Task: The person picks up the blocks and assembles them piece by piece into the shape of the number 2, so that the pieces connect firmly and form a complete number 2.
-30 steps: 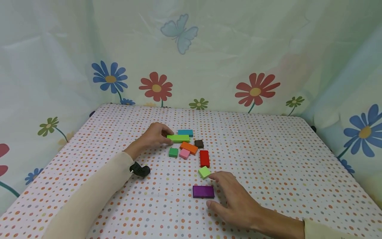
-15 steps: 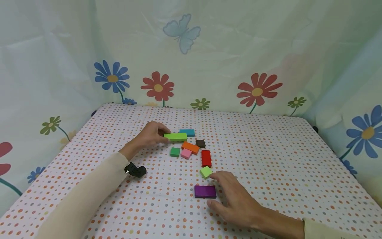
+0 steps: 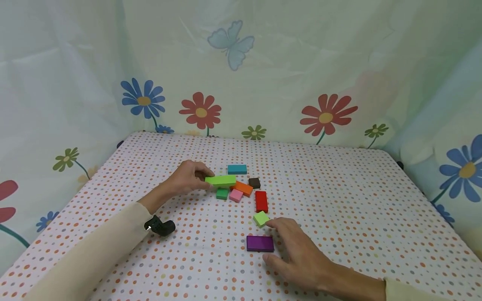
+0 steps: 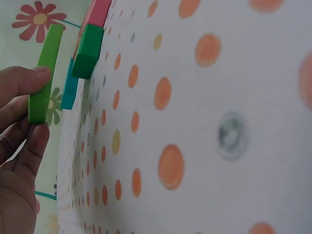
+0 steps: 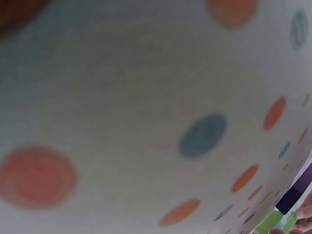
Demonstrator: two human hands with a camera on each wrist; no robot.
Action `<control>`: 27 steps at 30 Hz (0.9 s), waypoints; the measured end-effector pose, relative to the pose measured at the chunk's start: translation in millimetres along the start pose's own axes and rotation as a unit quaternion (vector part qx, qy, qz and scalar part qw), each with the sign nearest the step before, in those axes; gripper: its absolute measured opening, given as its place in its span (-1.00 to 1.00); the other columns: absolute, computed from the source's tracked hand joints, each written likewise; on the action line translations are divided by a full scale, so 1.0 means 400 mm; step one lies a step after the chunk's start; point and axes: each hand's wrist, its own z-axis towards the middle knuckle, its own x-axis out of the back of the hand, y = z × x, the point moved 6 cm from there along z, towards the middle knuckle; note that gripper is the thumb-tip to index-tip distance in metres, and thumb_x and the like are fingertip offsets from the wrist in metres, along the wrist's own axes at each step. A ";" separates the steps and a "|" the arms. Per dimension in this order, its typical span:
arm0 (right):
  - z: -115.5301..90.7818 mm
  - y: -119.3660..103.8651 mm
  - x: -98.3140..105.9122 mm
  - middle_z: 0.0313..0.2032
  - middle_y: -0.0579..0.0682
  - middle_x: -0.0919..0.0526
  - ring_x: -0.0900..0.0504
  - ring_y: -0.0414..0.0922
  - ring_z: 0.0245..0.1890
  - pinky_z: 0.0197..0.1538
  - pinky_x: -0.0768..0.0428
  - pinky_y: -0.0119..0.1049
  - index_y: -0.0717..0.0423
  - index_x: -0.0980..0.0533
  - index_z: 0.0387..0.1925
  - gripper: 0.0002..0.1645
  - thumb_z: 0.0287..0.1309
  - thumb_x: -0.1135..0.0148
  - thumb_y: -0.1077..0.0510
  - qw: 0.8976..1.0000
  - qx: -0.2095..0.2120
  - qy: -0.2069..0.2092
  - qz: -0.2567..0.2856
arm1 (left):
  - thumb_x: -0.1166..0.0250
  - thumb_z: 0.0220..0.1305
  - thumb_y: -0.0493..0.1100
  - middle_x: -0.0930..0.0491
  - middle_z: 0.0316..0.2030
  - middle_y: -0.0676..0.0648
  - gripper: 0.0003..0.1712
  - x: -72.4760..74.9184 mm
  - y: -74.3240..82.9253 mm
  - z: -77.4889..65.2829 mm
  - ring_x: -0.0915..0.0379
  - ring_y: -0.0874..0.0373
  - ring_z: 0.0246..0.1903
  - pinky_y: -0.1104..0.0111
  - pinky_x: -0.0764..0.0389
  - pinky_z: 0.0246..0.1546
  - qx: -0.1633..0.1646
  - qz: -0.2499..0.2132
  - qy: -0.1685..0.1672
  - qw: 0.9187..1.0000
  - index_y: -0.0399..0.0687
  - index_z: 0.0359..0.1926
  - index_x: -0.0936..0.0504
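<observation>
My left hand [image 3: 186, 179] pinches a long lime-green block [image 3: 221, 181] by its left end. In the left wrist view that block [image 4: 46, 78] is held off the cloth between thumb and fingers. Below and behind it are a green block [image 3: 222, 194], an orange block [image 3: 242, 188] and a pink block [image 3: 236, 195]. My right hand [image 3: 301, 255] lies with thumb and fingers apart, beside a purple block [image 3: 260, 243]. Its index fingertip is at the small light-green block [image 3: 261, 218]; whether they touch I cannot tell.
A blue block [image 3: 237, 169] lies farther back, with a dark brown block [image 3: 254, 183] and a red block [image 3: 261, 201] toward the right. The table wears a dotted cloth [image 3: 339, 200]. Flowered curtains [image 3: 278, 62] stand behind and at both sides.
My left hand has lifted the long lime-green block and brought it left and toward me, away from the blue block. The right hand has hardly moved.
</observation>
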 end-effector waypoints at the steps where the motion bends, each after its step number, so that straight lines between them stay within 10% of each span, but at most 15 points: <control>1: 0.000 0.001 0.000 0.23 -0.14 -0.45 -0.38 -0.13 0.30 0.29 -0.45 0.06 -0.03 -0.40 0.28 -0.29 0.15 -0.40 -0.11 1.000 0.000 0.001 0.000 | -0.56 0.06 -0.27 -0.70 -0.15 -0.05 -0.67 -0.001 0.003 -0.003 -0.57 0.09 -0.23 0.28 -0.60 -0.15 -0.003 -0.002 -0.001 1.000 -0.13 -0.09 -0.78; 27: -0.001 0.002 0.005 0.25 -0.12 -0.45 -0.39 -0.10 0.29 0.28 -0.44 0.10 -0.04 -0.38 0.30 -0.28 0.15 -0.40 -0.09 1.000 0.010 0.007 0.004 | -0.58 0.01 -0.30 -0.70 -0.19 0.01 -0.69 -0.028 0.053 -0.059 -0.59 0.13 -0.26 0.26 -0.63 -0.14 -0.040 -0.016 -0.011 0.999 -0.08 -0.17 -0.79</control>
